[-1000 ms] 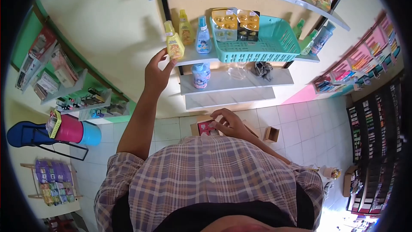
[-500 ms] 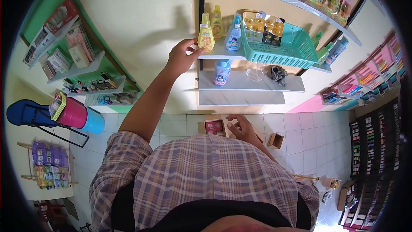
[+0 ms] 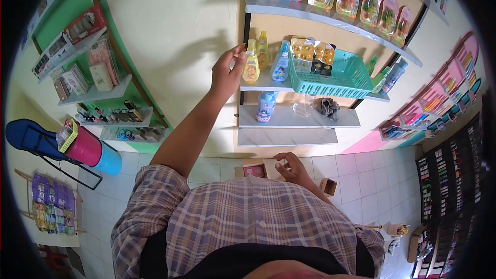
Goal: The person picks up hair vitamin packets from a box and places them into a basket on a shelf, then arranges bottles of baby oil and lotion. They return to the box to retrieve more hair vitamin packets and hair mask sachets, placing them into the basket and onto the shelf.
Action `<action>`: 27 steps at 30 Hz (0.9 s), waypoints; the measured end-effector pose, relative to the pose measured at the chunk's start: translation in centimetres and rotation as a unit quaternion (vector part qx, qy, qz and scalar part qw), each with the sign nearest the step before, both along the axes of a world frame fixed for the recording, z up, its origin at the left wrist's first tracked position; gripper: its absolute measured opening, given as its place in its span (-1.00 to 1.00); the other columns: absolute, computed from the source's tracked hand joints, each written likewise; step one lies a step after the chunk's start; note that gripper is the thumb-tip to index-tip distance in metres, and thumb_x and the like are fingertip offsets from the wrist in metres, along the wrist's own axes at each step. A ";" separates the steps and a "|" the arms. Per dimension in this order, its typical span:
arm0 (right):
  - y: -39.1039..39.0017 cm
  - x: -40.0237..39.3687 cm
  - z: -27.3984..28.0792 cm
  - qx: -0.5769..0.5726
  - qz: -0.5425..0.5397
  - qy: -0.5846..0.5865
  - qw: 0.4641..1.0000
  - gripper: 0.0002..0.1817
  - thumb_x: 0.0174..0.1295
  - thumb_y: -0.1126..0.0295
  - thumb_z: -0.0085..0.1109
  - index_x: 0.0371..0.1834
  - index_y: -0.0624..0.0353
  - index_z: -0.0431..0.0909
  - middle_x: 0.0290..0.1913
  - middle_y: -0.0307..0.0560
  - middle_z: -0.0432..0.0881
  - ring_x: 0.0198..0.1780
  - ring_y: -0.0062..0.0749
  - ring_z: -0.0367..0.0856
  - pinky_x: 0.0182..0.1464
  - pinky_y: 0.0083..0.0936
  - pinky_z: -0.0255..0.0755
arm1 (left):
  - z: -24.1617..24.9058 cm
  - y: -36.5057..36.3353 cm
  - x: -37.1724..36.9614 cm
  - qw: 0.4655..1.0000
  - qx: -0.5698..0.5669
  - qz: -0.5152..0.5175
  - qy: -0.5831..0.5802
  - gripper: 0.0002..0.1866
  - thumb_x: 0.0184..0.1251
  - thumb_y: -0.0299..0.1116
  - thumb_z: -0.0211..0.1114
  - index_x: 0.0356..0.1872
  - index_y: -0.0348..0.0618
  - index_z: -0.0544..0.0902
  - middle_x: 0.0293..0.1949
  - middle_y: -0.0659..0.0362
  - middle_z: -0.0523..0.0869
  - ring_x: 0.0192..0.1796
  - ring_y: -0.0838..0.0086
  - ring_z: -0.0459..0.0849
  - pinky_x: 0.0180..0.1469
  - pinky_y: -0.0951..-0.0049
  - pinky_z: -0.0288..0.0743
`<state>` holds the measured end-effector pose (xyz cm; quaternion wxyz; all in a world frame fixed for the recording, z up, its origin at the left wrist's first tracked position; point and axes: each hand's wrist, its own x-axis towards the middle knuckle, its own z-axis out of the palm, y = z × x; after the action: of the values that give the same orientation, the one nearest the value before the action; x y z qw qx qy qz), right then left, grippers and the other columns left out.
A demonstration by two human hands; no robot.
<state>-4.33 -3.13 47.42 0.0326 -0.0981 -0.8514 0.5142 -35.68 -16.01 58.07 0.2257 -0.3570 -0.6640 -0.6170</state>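
My left hand [image 3: 225, 74] is raised to the left end of the middle white shelf [image 3: 268, 86]. Its fingertips pinch the side of a yellow bottle [image 3: 251, 65] that stands upright on the shelf. A second yellow bottle [image 3: 263, 50] and a blue bottle [image 3: 281, 62] stand just right of it. My right hand [image 3: 292, 168] hangs low in front of my plaid shirt, fingers loosely curled and holding nothing. It hovers beside an open cardboard box [image 3: 252, 169] with pink packs on the floor.
A teal basket [image 3: 336, 78] with blister packs fills the shelf's right part. Another blue bottle [image 3: 266, 106] stands on the shelf below. A small empty carton [image 3: 327, 186] lies on the tiled floor. Pink and blue buckets [image 3: 93, 153] sit at the left.
The view has tilted up, showing a higher shelf of carded toys. My left hand stayed at the yellow bottle on the shelf's end. My right hand drew back slightly from the floor box.
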 end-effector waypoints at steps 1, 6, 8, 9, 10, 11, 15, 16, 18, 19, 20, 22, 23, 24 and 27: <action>0.1 0.2 0.3 0.011 0.002 0.015 1.000 -0.47 0.41 -0.03 0.15 0.17 0.22 0.52 0.12 0.09 0.53 -0.02 -0.21 0.63 0.01 -0.37 0.56 | -0.1 0.5 -0.1 0.999 0.020 -0.023 -0.041 -0.60 0.47 -0.14 0.32 0.15 -0.20 0.65 -0.08 0.08 0.77 -0.14 0.44 0.73 -0.02 0.43 0.59; 1.0 0.7 1.9 0.019 -0.013 0.040 0.999 -0.52 0.43 0.04 0.14 0.16 0.22 0.52 0.10 0.07 0.54 0.02 -0.22 0.61 0.03 -0.37 0.54 | 0.4 1.3 0.3 0.962 0.079 -0.120 -0.233 -0.53 0.49 -0.03 0.29 0.12 -0.26 0.70 -0.17 0.16 0.79 -0.12 0.59 0.67 -0.03 0.51 0.56; 1.2 0.8 1.9 0.021 -0.019 0.038 0.999 -0.54 0.44 0.06 0.14 0.16 0.22 0.52 0.10 0.07 0.54 0.03 -0.22 0.60 0.03 -0.37 0.54 | 0.8 1.2 0.5 0.947 0.098 -0.146 -0.268 -0.51 0.46 -0.03 0.33 0.09 -0.32 0.70 -0.12 0.13 0.79 -0.06 0.56 0.68 0.03 0.50 0.54; 1.3 0.9 1.8 0.017 -0.023 0.032 0.999 -0.55 0.44 0.06 0.14 0.15 0.22 0.53 0.09 0.07 0.54 0.03 -0.22 0.60 0.03 -0.37 0.54 | 0.9 1.2 0.6 0.929 0.124 -0.171 -0.303 -0.52 0.46 -0.06 0.33 0.10 -0.34 0.69 -0.09 0.13 0.78 -0.04 0.56 0.68 0.06 0.49 0.53; 1.3 1.0 1.7 0.013 -0.027 0.026 0.999 -0.55 0.44 0.07 0.14 0.15 0.22 0.53 0.09 0.06 0.54 0.04 -0.21 0.60 0.03 -0.37 0.54 | 1.1 1.2 0.7 0.909 0.150 -0.197 -0.336 -0.53 0.46 -0.10 0.34 0.11 -0.35 0.68 -0.06 0.13 0.77 -0.02 0.55 0.67 0.08 0.48 0.53; 1.3 1.0 1.5 0.014 -0.027 0.027 0.999 -0.55 0.44 0.07 0.14 0.15 0.22 0.53 0.09 0.06 0.54 0.04 -0.21 0.60 0.03 -0.37 0.54 | 1.1 1.2 0.6 0.909 0.152 -0.196 -0.334 -0.53 0.46 -0.10 0.34 0.11 -0.35 0.68 -0.06 0.13 0.77 -0.02 0.55 0.67 0.08 0.48 0.53; 1.6 0.9 0.2 0.025 -0.020 0.028 0.999 -0.52 0.42 0.03 0.16 0.16 0.21 0.54 0.09 0.09 0.55 0.05 -0.18 0.60 0.04 -0.36 0.55 | -0.5 1.8 -1.0 0.875 0.173 -0.282 -0.353 -0.57 0.48 -0.22 0.32 0.17 -0.37 0.63 0.01 0.13 0.74 0.01 0.55 0.67 0.12 0.47 0.51; 1.7 0.9 0.1 0.029 -0.016 0.024 0.999 -0.51 0.41 0.01 0.17 0.16 0.20 0.54 0.09 0.09 0.55 0.05 -0.18 0.60 0.05 -0.36 0.55 | -0.2 1.7 -0.9 0.871 0.166 -0.297 -0.355 -0.59 0.49 -0.25 0.30 0.18 -0.37 0.62 0.02 0.14 0.73 0.01 0.55 0.66 0.11 0.47 0.52; 1.8 0.9 -0.5 0.036 -0.014 0.036 0.999 -0.49 0.40 0.00 0.18 0.18 0.19 0.54 0.09 0.11 0.56 0.06 -0.18 0.61 0.05 -0.36 0.56 | 0.0 1.6 -0.4 0.859 0.174 -0.323 -0.357 -0.62 0.49 -0.28 0.29 0.17 -0.36 0.62 -0.03 0.15 0.74 -0.01 0.53 0.68 0.09 0.45 0.55; 1.9 0.9 -0.6 0.037 -0.017 0.032 0.999 -0.49 0.40 0.00 0.19 0.18 0.20 0.54 0.09 0.11 0.56 0.06 -0.18 0.61 0.05 -0.36 0.56 | 0.1 1.6 -0.2 0.851 0.183 -0.329 -0.365 -0.62 0.49 -0.29 0.29 0.17 -0.35 0.62 -0.05 0.15 0.73 -0.02 0.51 0.69 0.07 0.42 0.57; 2.0 0.9 -0.7 0.037 -0.020 0.026 0.999 -0.49 0.40 0.00 0.19 0.18 0.20 0.54 0.09 0.11 0.56 0.06 -0.19 0.61 0.05 -0.36 0.56 | 0.1 1.6 -0.1 0.843 0.192 -0.335 -0.375 -0.63 0.49 -0.30 0.28 0.17 -0.35 0.61 -0.06 0.16 0.73 -0.03 0.49 0.71 0.05 0.40 0.59; 1.9 1.1 -0.5 0.035 -0.024 0.029 0.999 -0.49 0.41 0.01 0.19 0.19 0.20 0.54 0.08 0.11 0.56 0.07 -0.19 0.61 0.06 -0.36 0.56 | 0.0 1.4 -0.4 0.829 0.193 -0.366 -0.376 -0.61 0.48 -0.32 0.29 0.20 -0.34 0.59 -0.05 0.14 0.73 -0.05 0.43 0.72 0.03 0.34 0.62; 1.8 1.2 -0.7 0.025 -0.027 0.021 0.999 -0.49 0.41 -0.01 0.19 0.17 0.20 0.55 0.12 0.06 0.56 0.08 -0.23 0.59 0.06 -0.38 0.54 | -0.2 1.3 -0.6 0.820 0.192 -0.383 -0.380 -0.60 0.48 -0.32 0.29 0.22 -0.34 0.59 -0.04 0.14 0.73 -0.04 0.42 0.72 0.03 0.32 0.62; 1.9 1.3 -0.8 0.015 -0.029 0.013 0.999 -0.49 0.41 -0.03 0.18 0.15 0.20 0.56 0.15 0.02 0.57 0.10 -0.28 0.58 0.07 -0.39 0.51 | -0.2 1.3 -0.7 0.810 0.192 -0.400 -0.384 -0.59 0.47 -0.32 0.30 0.23 -0.34 0.58 -0.03 0.13 0.72 -0.04 0.40 0.72 0.03 0.31 0.63; 2.0 1.4 -1.4 0.015 -0.023 0.012 1.000 -0.48 0.42 -0.02 0.17 0.15 0.22 0.55 0.16 0.02 0.56 0.11 -0.29 0.57 0.08 -0.39 0.50 | 0.1 0.8 -1.5 0.800 0.161 -0.423 -0.394 -0.57 0.46 -0.32 0.31 0.25 -0.33 0.57 -0.01 0.12 0.72 -0.02 0.37 0.73 0.05 0.26 0.64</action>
<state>-2.90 -1.08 46.05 0.0564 -0.1109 -0.8562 0.5014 -37.23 -15.22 58.14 -0.2850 -0.2872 -0.3695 -0.8365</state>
